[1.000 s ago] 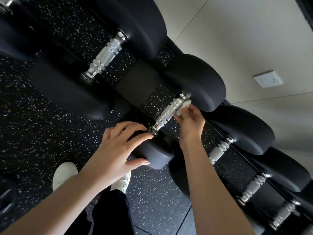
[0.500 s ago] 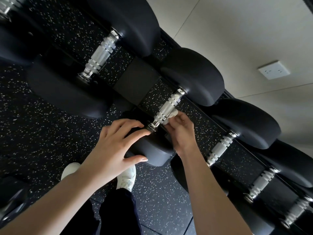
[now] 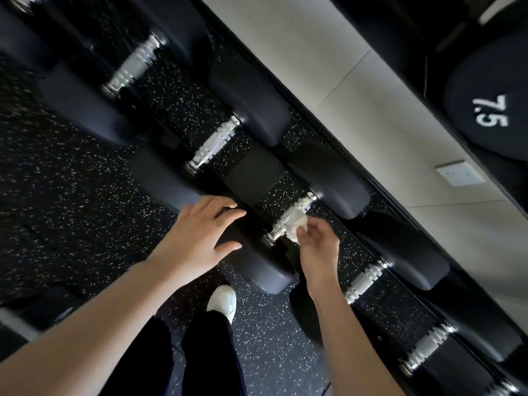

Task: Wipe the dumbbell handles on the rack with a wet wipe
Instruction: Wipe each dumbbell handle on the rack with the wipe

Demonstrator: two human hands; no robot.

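Observation:
A row of black dumbbells with ribbed chrome handles lies on a low rack (image 3: 254, 172) that runs diagonally from top left to bottom right. My right hand (image 3: 317, 250) pinches a crumpled white wet wipe (image 3: 295, 224) against the chrome handle (image 3: 291, 218) of the middle dumbbell. My left hand (image 3: 200, 235) rests with fingers spread on that dumbbell's near black head (image 3: 257, 261). More handles show at the upper left (image 3: 213, 147) and lower right (image 3: 364, 278).
Black speckled rubber flooring (image 3: 71, 195) lies under the rack. My white shoe (image 3: 223, 301) and dark trousers are below. A pale wall (image 3: 357, 90) with a white socket (image 3: 458, 173) stands behind. A dumbbell head marked 7.5 (image 3: 491, 110) sits on an upper shelf.
The camera has swung, so the rack sits lower and to the right in view. My right hand slid the wipe down the handle from the far end toward the middle.

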